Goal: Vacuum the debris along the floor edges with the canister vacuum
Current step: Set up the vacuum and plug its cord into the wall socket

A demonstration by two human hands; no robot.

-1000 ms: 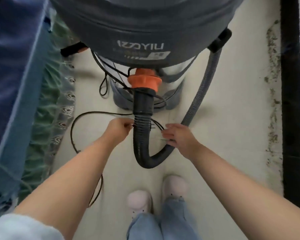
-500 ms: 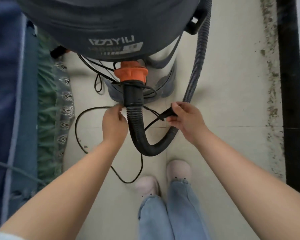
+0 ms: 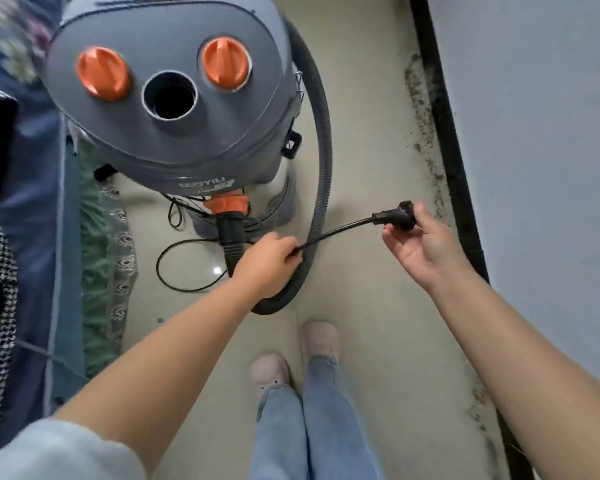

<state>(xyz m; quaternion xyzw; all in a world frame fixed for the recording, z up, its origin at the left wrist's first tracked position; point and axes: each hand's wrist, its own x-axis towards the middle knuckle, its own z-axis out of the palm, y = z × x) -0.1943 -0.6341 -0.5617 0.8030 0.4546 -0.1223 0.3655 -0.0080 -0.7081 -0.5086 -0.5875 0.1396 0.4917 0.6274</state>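
A grey canister vacuum (image 3: 167, 133) with two orange knobs stands on the floor ahead of me. Its ribbed grey hose (image 3: 321, 140) leaves an orange coupling (image 3: 227, 204) low on the front, loops on the floor and runs up the right side. My left hand (image 3: 269, 261) is shut on the black power cord (image 3: 336, 232). My right hand (image 3: 418, 242) holds the cord's black plug (image 3: 397, 214) in its fingertips, lifted to the right of the hose. Dark debris (image 3: 425, 133) lies along the floor edge by the black baseboard (image 3: 447, 133).
A bed with blue bedding (image 3: 28, 237) and a green lace-edged skirt (image 3: 101, 271) borders the left. A grey wall (image 3: 541, 168) stands on the right. Slack cord (image 3: 177, 268) loops on the tile beside the vacuum. My feet in pink slippers (image 3: 319, 341) stand below the hose loop.
My head has lifted, so the vacuum's top shows. My right hand has pulled the plug free and raised it to the right; my left hand now grips the cord near the hose.
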